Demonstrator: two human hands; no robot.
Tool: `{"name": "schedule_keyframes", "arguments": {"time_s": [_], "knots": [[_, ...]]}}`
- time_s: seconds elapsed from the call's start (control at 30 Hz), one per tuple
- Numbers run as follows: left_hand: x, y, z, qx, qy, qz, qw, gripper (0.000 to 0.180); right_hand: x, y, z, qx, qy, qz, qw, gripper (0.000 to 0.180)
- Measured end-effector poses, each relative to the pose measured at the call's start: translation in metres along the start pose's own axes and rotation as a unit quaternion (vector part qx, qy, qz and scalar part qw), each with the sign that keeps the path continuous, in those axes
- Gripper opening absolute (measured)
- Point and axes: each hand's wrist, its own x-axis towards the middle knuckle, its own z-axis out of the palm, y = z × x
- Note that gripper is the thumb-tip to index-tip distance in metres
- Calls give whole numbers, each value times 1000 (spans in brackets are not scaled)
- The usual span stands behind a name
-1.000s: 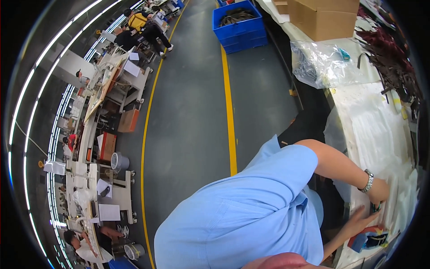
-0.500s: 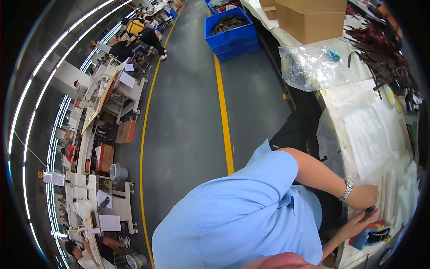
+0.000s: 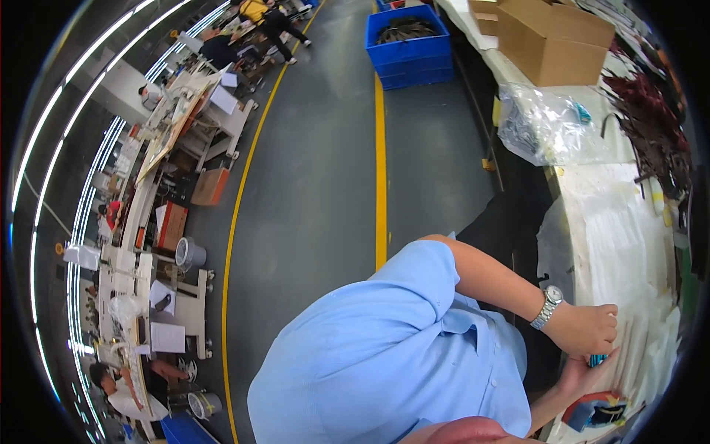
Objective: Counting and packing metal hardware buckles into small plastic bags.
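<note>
My left hand [image 3: 588, 328], with a silver watch on its wrist, is closed with its fingers bent. It lies over my right hand [image 3: 580, 376], which comes up from below with its fingers gathered. Between the two is a small teal-blue object [image 3: 597, 360] with dark parts, mostly covered by the fingers. Its kind cannot be made out. Both hands are just above the white-covered worktable [image 3: 584, 259]. Nearest to my right hand is a blue and red holder [image 3: 594, 411] with something dark inside. Long pale strips [image 3: 634, 348] lie beyond my fingers.
On the table farther up are a clear plastic bag [image 3: 551, 129], an open cardboard box [image 3: 555, 41] and a heap of dark red and brown strips [image 3: 647, 122]. A blue crate [image 3: 409, 52] stands on the floor. Other people work at benches [image 3: 174, 144] on the left.
My view has shifted, so the table and crate appear lower and farther right. Both hands stay together; more of the teal-blue object shows between them.
</note>
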Motion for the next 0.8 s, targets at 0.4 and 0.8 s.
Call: {"name": "schedule_keyframes", "arguments": {"time_s": [0.4,0.8], "knots": [[-87,-24,-76,146,72,-158,974,14,45,98,107,-144,60,203,967,45],[-162,-37,-135,290,94,-283,910,18,123,207,131,-153,-133,331,922,35]]}}
